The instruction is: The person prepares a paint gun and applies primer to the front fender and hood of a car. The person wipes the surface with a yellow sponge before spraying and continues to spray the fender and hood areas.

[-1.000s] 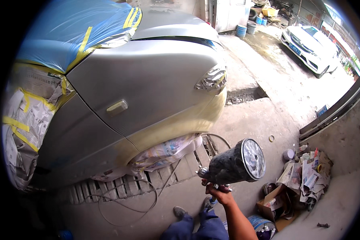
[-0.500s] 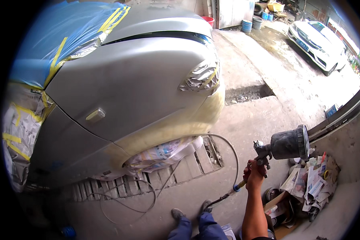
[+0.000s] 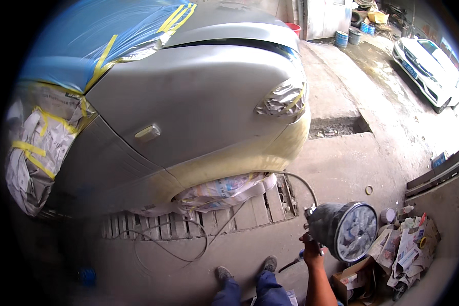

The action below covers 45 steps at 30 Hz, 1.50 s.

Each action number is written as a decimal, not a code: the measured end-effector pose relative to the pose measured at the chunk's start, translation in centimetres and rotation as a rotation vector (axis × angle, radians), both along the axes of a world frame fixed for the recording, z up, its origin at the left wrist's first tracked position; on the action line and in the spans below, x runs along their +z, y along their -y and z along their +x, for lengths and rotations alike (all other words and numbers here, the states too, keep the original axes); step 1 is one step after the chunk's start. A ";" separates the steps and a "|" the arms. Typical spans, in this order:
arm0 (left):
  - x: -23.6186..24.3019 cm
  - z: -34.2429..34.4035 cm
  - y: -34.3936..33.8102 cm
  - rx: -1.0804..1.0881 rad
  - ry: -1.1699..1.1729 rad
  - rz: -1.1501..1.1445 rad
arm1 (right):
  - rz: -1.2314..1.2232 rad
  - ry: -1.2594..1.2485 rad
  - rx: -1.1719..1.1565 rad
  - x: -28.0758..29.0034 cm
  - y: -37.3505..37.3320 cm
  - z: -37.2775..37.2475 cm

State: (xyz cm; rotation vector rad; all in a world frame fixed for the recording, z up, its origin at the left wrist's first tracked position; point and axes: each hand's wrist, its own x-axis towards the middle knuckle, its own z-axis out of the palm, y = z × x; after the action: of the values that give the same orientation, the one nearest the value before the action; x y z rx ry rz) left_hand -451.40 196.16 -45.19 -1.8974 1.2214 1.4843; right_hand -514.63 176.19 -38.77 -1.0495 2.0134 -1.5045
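Observation:
My right hand [image 3: 311, 249] grips a paint spray gun [image 3: 314, 217] by its handle, low on the right side. The gun's dark, paint-smeared cup [image 3: 348, 230] tilts its round lid toward me and covers part of the gun and fingers. An air hose [image 3: 300, 178] arcs from behind the gun toward the car. To the left stands a silver-grey car body [image 3: 209, 102], its lower edge and wheel arch yellowish [image 3: 224, 159]. The gun is well apart from the panel. Wrinkled foil [image 3: 282, 99] covers the headlight, and plastic wraps the wheel [image 3: 224, 190]. My left hand is out of view.
Blue film [image 3: 86, 46] and taped paper [image 3: 38, 148] mask the car's left parts. Hose loops [image 3: 171, 255] lie by a slatted floor grate [image 3: 229, 218]. A box of scrap paper [image 3: 405, 250] stands at lower right. Farther off are a floor pit [image 3: 339, 127] and a white car [image 3: 428, 69].
My right hand has lowered the spray gun and turned it, so the cup's lid now faces me. The view has shifted, and the car sits farther right in it.

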 end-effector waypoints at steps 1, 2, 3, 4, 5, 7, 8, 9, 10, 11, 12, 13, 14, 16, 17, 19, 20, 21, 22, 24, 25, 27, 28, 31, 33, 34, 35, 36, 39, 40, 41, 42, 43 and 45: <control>0.2 0.4 -0.9 0.012 0.015 0.018 | -0.037 0.025 -0.111 -0.1 0.8 -0.3; 0.0 -0.5 -1.5 0.023 0.006 -0.025 | -0.069 0.001 -0.142 -1.0 1.0 -1.1; 0.2 -1.4 -2.3 0.037 0.004 -0.068 | -0.029 -0.116 -0.134 -0.9 1.4 -1.1; 0.5 -2.1 -2.7 0.050 0.000 -0.110 | 0.009 -0.166 -0.116 -0.5 1.9 -0.5; 0.8 -2.1 -3.2 0.059 -0.040 -0.165 | 0.046 -0.210 -0.096 -0.1 2.4 0.3; 0.2 -0.4 -4.8 0.061 -0.112 -0.276 | 0.120 -0.155 -0.051 0.5 3.2 2.7; -0.3 -0.3 -5.2 0.059 -0.115 -0.297 | 0.117 -0.155 -0.011 0.1 3.3 3.9; -0.6 -0.1 -5.0 0.051 -0.119 -0.320 | 0.098 -0.158 0.049 -0.3 3.3 5.5; -0.9 0.1 -4.7 0.043 -0.123 -0.343 | 0.066 -0.157 0.128 -0.8 3.0 7.6; -1.3 0.1 -4.7 0.068 -0.123 -0.333 | 0.043 -0.161 0.219 -1.4 2.4 9.6; -1.6 0.2 -4.6 0.091 -0.122 -0.322 | 0.025 -0.161 0.323 -1.7 1.6 11.9; -1.8 0.4 -5.1 0.122 -0.120 -0.310 | 0.012 -0.154 0.420 -1.8 0.9 13.9; -2.5 1.2 -5.5 0.117 -0.103 -0.302 | 0.009 -0.134 0.497 -1.9 0.1 15.5; -4.0 3.0 -6.3 0.105 -0.075 -0.286 | 0.007 -0.128 0.604 -2.4 -0.8 18.3; -4.4 3.8 -6.6 0.101 -0.094 -0.292 | 0.008 -0.140 0.624 -2.7 -0.9 19.4; -5.1 5.8 -7.1 0.093 -0.129 -0.302 | 0.012 -0.166 0.613 -3.3 -0.8 21.2; -5.6 6.8 -7.1 0.095 -0.114 -0.324 | 0.011 -0.182 0.573 -3.5 -0.6 21.5; -6.0 7.2 -6.8 0.101 -0.107 -0.338 | 0.013 -0.206 0.516 -3.7 -0.5 21.8; -6.1 8.1 -6.5 0.107 -0.091 -0.353 | 0.010 -0.223 0.449 -3.7 -0.2 22.1; -6.3 10.3 -5.3 0.120 -0.061 -0.284 | -0.003 -0.241 0.278 -3.0 0.5 22.4; -6.3 11.7 -4.8 0.132 -0.036 -0.251 | -0.016 -0.233 0.204 -2.7 0.7 23.0; -4.5 11.5 -1.0 0.097 0.042 -0.129 | -0.040 -0.241 0.041 -1.8 1.2 23.2; -2.5 10.5 1.3 0.080 0.091 -0.072 | -0.053 -0.224 -0.011 -1.3 1.6 23.8; -2.2 10.3 3.5 -0.004 -0.027 0.099 | -0.098 -0.098 -0.036 -0.4 2.7 27.6; -3.6 10.4 2.8 -0.123 -0.071 0.147 | -0.074 -0.106 0.060 -0.8 2.8 30.6; -4.4 10.4 2.3 -0.181 -0.092 0.172 | -0.056 -0.130 0.145 -1.1 2.5 32.1; -5.2 10.2 1.9 -0.228 -0.054 0.212 | -0.042 -0.159 0.228 -1.4 2.1 33.6; -6.0 10.5 1.6 -0.246 -0.065 0.235 | -0.028 -0.179 0.307 -1.8 1.7 34.7; -8.2 11.6 -0.3 -0.239 -0.076 0.226 | -0.014 -0.180 0.515 -2.9 -0.5 37.3; -8.9 11.6 -1.0 -0.233 -0.083 0.178 | -0.009 -0.190 0.557 -3.4 -0.9 37.4; -9.1 11.9 -1.2 -0.226 -0.082 0.130 | -0.010 -0.203 0.588 -3.8 -1.1 37.4; -9.3 12.3 -1.2 -0.227 -0.085 0.183 | -0.014 -0.224 0.603 -4.2 -1.0 37.4; -9.5 12.7 -1.0 -0.229 -0.088 0.236 | -0.025 -0.257 0.602 -4.7 -0.7 36.8; -9.1 12.2 0.2 -0.221 -0.064 0.309 | -0.050 -0.363 0.555 -5.1 0.6 35.3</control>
State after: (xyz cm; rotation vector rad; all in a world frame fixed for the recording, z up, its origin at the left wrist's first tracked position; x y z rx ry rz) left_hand -439.21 196.00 -54.28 -1.4753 1.1138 1.5222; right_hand -479.30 175.58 -43.87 -1.8250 1.6854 -1.1293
